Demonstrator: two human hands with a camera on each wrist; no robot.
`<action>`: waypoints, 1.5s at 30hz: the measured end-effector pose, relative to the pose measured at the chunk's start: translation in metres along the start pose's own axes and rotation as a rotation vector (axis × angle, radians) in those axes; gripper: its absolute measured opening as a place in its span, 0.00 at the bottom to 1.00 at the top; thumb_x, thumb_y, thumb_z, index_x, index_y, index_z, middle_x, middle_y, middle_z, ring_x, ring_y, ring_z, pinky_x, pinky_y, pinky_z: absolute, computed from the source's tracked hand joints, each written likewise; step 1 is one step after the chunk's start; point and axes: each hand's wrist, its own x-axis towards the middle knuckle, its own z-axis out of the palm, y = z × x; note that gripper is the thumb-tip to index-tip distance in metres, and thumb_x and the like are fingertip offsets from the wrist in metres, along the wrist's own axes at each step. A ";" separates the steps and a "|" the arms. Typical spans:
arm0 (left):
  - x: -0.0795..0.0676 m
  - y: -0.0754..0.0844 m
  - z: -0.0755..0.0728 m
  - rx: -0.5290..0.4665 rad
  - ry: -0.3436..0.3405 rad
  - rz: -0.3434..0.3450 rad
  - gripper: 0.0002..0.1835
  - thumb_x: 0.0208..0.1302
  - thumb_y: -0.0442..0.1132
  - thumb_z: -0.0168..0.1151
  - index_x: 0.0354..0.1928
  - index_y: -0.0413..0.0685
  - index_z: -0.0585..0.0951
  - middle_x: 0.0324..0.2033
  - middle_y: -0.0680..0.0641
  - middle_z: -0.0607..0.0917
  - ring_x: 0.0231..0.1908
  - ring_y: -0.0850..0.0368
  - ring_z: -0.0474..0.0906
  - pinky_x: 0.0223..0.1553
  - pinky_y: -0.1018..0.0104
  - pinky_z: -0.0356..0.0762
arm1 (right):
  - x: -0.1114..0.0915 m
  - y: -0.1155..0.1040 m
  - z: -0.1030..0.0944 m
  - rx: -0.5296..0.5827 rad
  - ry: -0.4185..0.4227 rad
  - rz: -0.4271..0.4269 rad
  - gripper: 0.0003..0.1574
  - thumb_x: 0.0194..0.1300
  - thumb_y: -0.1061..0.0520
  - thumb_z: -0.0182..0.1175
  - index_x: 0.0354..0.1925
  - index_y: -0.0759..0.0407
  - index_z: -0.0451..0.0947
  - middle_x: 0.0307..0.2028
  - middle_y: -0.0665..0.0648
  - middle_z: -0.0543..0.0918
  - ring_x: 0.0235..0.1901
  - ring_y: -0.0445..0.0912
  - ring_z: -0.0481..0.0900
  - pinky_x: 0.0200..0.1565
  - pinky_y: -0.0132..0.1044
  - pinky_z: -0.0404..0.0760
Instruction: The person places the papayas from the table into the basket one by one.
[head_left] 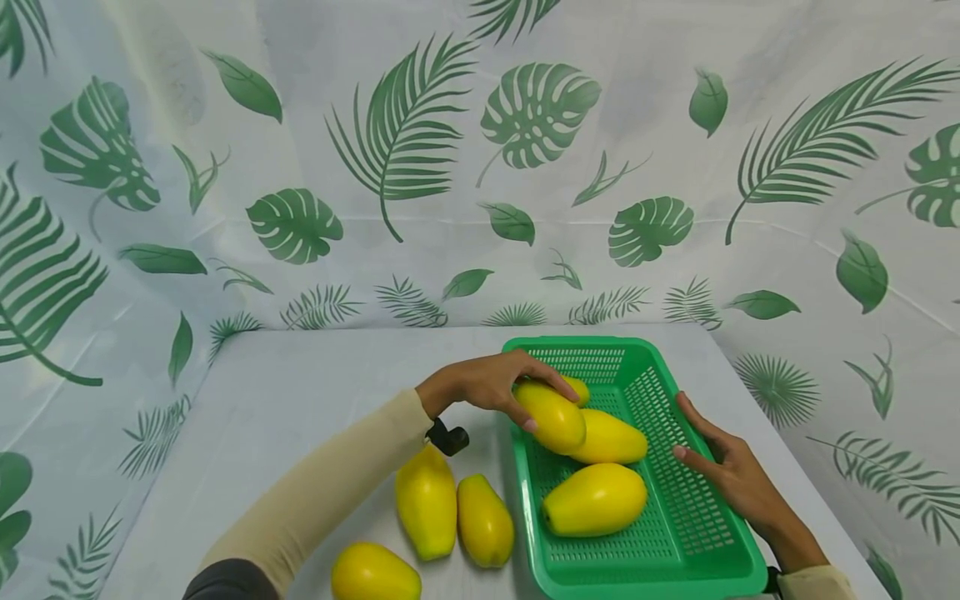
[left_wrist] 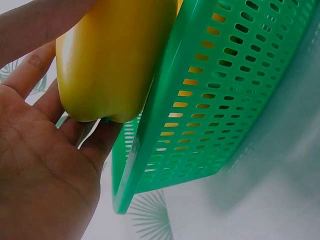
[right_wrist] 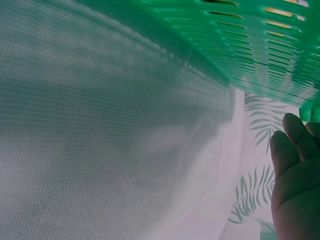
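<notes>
My left hand (head_left: 495,382) grips a yellow papaya (head_left: 553,417) over the left side of a green plastic basket (head_left: 686,546). In the left wrist view, the fingers reach round the end of this papaya (left_wrist: 110,60), close beside the basket rim (left_wrist: 145,120). Below and behind it, two papayas show partly hidden, and another papaya (head_left: 596,500) lies nearer the front of the basket. On the right side, my right hand (head_left: 738,479) holds the basket's rim, thumb over the edge and fingers along the outside. Those fingers (right_wrist: 295,145) show beneath the slotted wall in the right wrist view.
Left of the basket, two papayas stand side by side, one (head_left: 427,504) close under the left wrist and one (head_left: 485,521) by the basket wall. A third papaya (head_left: 375,573) lies at the front edge. Behind the white table (head_left: 300,392) hangs a leaf-printed sheet (head_left: 420,275).
</notes>
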 end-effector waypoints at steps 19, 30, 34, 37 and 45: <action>0.008 -0.009 0.001 0.015 -0.009 -0.043 0.34 0.61 0.32 0.77 0.70 0.42 0.80 0.71 0.44 0.81 0.68 0.63 0.76 0.66 0.67 0.77 | -0.002 0.000 0.002 0.015 -0.015 0.005 0.48 0.80 0.62 0.57 0.86 0.50 0.46 0.86 0.59 0.47 0.77 0.18 0.45 0.64 0.07 0.51; -0.004 -0.002 -0.005 0.039 0.045 -0.068 0.32 0.66 0.34 0.73 0.73 0.45 0.78 0.73 0.49 0.79 0.79 0.59 0.66 0.82 0.47 0.58 | -0.001 0.000 0.000 0.001 -0.006 -0.014 0.48 0.79 0.63 0.58 0.86 0.51 0.48 0.86 0.61 0.48 0.77 0.18 0.47 0.65 0.07 0.52; -0.016 0.004 -0.006 0.044 0.085 -0.049 0.32 0.68 0.37 0.72 0.73 0.47 0.77 0.73 0.51 0.79 0.78 0.61 0.66 0.82 0.50 0.59 | -0.001 0.001 -0.001 -0.002 -0.007 -0.020 0.48 0.79 0.63 0.59 0.86 0.51 0.48 0.86 0.62 0.49 0.77 0.18 0.47 0.66 0.07 0.51; -0.028 0.009 -0.007 0.054 0.120 -0.047 0.31 0.69 0.44 0.72 0.73 0.51 0.78 0.72 0.55 0.79 0.78 0.62 0.66 0.82 0.48 0.60 | 0.000 0.001 -0.001 -0.007 -0.004 -0.020 0.48 0.79 0.63 0.59 0.86 0.50 0.48 0.86 0.62 0.49 0.77 0.18 0.47 0.65 0.07 0.52; -0.056 0.019 -0.007 0.036 0.204 -0.057 0.31 0.67 0.43 0.74 0.72 0.61 0.79 0.72 0.55 0.79 0.77 0.62 0.67 0.81 0.44 0.59 | 0.000 0.001 -0.001 -0.004 -0.002 -0.018 0.49 0.79 0.63 0.59 0.86 0.50 0.48 0.86 0.60 0.49 0.77 0.18 0.47 0.65 0.07 0.53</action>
